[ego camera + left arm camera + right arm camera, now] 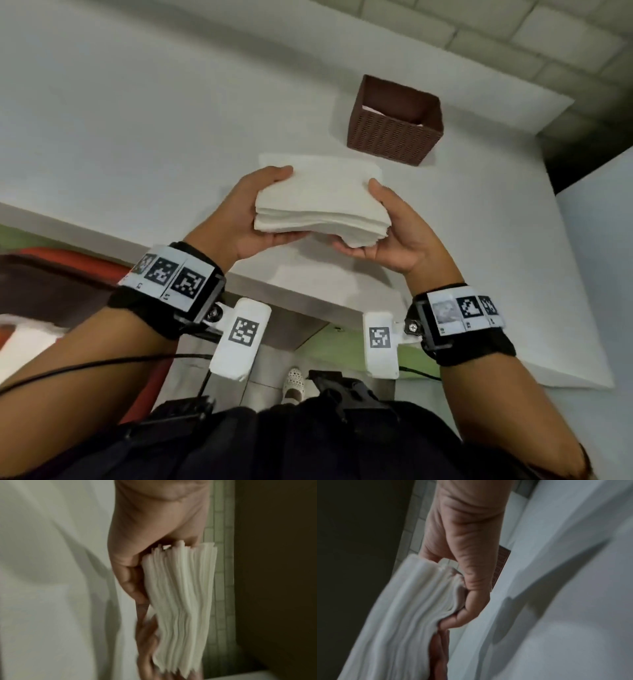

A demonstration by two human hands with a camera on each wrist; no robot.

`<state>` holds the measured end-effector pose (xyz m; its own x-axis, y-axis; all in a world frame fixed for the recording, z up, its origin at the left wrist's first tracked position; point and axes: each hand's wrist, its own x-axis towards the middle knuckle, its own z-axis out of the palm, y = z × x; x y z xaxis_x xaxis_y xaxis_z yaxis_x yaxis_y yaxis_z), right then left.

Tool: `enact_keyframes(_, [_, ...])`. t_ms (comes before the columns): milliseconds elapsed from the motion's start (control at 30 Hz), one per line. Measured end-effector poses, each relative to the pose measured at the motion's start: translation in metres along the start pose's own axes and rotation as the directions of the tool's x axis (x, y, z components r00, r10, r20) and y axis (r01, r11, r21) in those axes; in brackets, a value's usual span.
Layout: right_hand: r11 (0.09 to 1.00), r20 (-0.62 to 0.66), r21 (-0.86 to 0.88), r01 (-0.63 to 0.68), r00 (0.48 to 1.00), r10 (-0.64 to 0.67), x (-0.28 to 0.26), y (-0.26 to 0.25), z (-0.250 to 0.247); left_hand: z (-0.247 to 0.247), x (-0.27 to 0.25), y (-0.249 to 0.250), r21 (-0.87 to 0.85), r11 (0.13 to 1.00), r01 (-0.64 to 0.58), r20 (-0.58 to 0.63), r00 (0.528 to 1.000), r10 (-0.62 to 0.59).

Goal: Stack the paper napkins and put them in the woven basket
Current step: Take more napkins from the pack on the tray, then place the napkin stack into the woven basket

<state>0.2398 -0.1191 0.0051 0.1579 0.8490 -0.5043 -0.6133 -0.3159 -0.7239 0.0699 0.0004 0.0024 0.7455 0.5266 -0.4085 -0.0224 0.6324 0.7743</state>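
Two hands (318,219) around napkin stack (322,202)

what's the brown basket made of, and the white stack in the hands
Basket: looks like woven fibre or moulded plastic imitating weave, matte brown; ribbed grid walls show, material uncertain.
Stack of napkins: soft matte white paper; many thin wavy sheet edges show, bending where the left hand and right hand grip it.

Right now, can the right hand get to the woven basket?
Probably yes: nothing stands between the right hand and the woven basket, whose top is open. But both hands grip the napkin stack.
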Motion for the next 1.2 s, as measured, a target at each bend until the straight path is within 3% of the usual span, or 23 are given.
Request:
enact_keyframes(33, [1.000, -0.004, -0.007, 0.030, 1.000, -0.030, 0.000, -0.001, -0.012, 0.003, 0.007, -0.001, 0.086, 0.996, 0.010, 0.007, 1.000, -0.011])
enact_keyframes(100, [0.978, -0.065, -0.197, 0.065, 0.995, -0.080, -0.001, -0.002, -0.030, 0.007, 0.019, -0.005, 0.279, 0.960, -0.005, 0.028, 1.000, -0.002])
enact_keyframes(233, [0.842, -0.234, -0.508, 0.183, 0.911, -0.340, -0.008, 0.009, -0.050, 0.017, 0.029, -0.020, 0.550, 0.811, -0.202, 0.151, 0.978, 0.141])
enact_keyframes(333, [0.768, -0.250, -0.585, 0.261, 0.842, -0.477, -0.017, 0.020, -0.054, 0.024, 0.035, -0.037, 0.594, 0.750, -0.291, 0.138, 0.955, 0.261])
enact_keyframes(567, [0.694, -0.157, -0.660, 0.288, 0.850, -0.502, -0.015, 0.040, -0.068, 0.019, 0.043, -0.065, 0.634, 0.677, -0.373, 0.165, 0.921, 0.352])
enact_keyframes(766, [0.597, -0.120, -0.753, 0.276, 0.835, -0.537, -0.015, 0.038, -0.070, 0.027, 0.043, -0.063, 0.664, 0.649, -0.371, 0.108, 0.907, 0.408])
enact_keyframes(866, [0.681, -0.209, -0.703, 0.208, 0.854, -0.476, -0.017, 0.014, -0.070, 0.043, 0.047, -0.042, 0.702, 0.669, -0.246, 0.026, 0.947, 0.320])
enact_keyframes(933, [0.814, -0.283, -0.568, 0.121, 0.901, -0.330, -0.016, -0.007, -0.071, 0.052, 0.054, -0.021, 0.638, 0.767, -0.072, -0.011, 0.995, 0.102])
enact_keyframes(1000, [0.936, -0.344, -0.350, -0.015, 0.932, -0.114, -0.014, -0.028, -0.071, 0.059, 0.064, -0.002, 0.483, 0.866, 0.128, 0.013, 0.988, -0.153])
enact_keyframes(1033, [0.956, -0.339, -0.285, -0.067, 0.940, -0.035, -0.014, -0.039, -0.072, 0.063, 0.069, 0.006, 0.445, 0.877, 0.182, 0.040, 0.974, -0.223])
enact_keyframes(1100, [0.961, -0.313, -0.259, -0.091, 0.950, 0.006, -0.012, -0.059, -0.074, 0.070, 0.078, 0.020, 0.423, 0.880, 0.216, 0.049, 0.964, -0.260])
enact_keyframes(1200, [0.949, -0.355, -0.312, 0.046, 0.921, -0.161, 0.001, -0.095, -0.078, 0.088, 0.104, 0.043, 0.407, 0.906, 0.112, -0.010, 0.993, -0.119])
